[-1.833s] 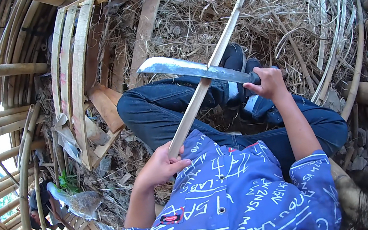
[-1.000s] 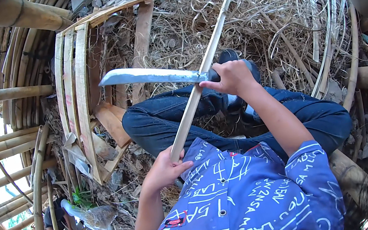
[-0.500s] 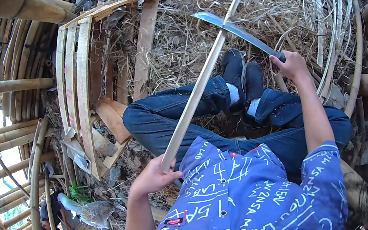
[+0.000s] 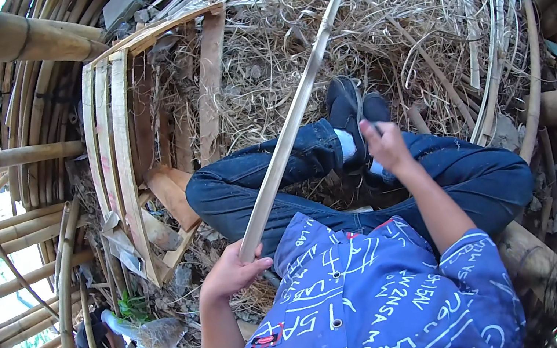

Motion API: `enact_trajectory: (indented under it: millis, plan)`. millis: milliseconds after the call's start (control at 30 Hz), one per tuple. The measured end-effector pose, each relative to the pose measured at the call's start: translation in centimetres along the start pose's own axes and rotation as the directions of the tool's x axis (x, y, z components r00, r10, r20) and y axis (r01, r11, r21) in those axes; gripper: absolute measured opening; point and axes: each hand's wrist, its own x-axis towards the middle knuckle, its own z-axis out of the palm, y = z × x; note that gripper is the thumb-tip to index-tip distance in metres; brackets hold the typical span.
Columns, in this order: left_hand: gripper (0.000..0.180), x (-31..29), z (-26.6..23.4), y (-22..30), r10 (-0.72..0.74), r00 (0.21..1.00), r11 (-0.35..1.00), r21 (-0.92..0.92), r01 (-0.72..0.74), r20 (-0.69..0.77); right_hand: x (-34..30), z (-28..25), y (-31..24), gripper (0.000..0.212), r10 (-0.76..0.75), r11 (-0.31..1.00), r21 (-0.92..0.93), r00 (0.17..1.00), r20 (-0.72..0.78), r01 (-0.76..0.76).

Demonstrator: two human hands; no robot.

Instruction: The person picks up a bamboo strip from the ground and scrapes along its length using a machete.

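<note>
My left hand (image 4: pixel 231 270) is closed around the lower end of a long split bamboo strip (image 4: pixel 289 127), near my left hip. The strip slants up and away over my crossed legs, its far end above the shavings. My right hand (image 4: pixel 387 146) grips the dark handle of a knife with a long curved blade, in front of my shoes. The knife blade (image 4: pixel 358 102) points away from me and shows only as a thin edge between the dark shoes (image 4: pixel 344 104). It stands apart from the strip, to its right.
Curly bamboo shavings (image 4: pixel 261 76) cover the ground ahead. A slatted wooden crate (image 4: pixel 123 127) stands at left, with bamboo poles (image 4: pixel 8 160) beyond it. Long pale strips (image 4: pixel 465 7) lie at far right. Another person (image 4: pixel 92 345) is at lower left, past the poles.
My right hand has pulled the knife down and left, toward my body, off the strip. The blade has turned from lying across the strip to pointing away. My left hand still holds the strip.
</note>
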Motion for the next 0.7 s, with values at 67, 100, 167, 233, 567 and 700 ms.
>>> enact_trajectory:
  millis: [67,100,167,233,567,700]
  plan:
    - [0.027,0.5,0.4,-0.2,0.030,0.999,0.999,0.043,-0.028,-0.032,-2.0,1.3,-1.1,0.066,0.022,1.000,0.019,0.996,0.087,-0.024]
    - [0.027,0.9,0.7,-0.4,0.031,0.999,0.999,0.044,-0.029,-0.032,-2.8,1.6,-1.9,0.065,0.028,0.999,0.029,0.990,0.140,-0.032]
    - [0.028,1.7,0.9,-0.4,0.009,1.000,0.999,-0.032,-0.010,-0.004,-4.1,1.9,-3.6,0.064,0.028,0.999,0.030,0.978,0.207,-0.035]
    - [0.029,1.9,1.0,0.2,0.019,0.999,0.998,-0.063,-0.017,0.030,-4.8,2.6,-4.6,0.059,-0.108,0.992,-0.049,0.976,0.187,0.119]
    - [0.027,1.6,1.0,-0.5,0.033,0.999,0.998,-0.054,-0.033,-0.008,1.3,-1.2,-2.9,0.067,-0.341,0.571,-0.693,0.895,0.288,0.441]
    - [0.025,-0.3,0.4,-1.3,0.003,1.000,1.000,0.012,-0.003,-0.022,6.4,-4.5,-4.1,0.072,-0.149,0.636,-0.759,0.987,0.059,0.141]
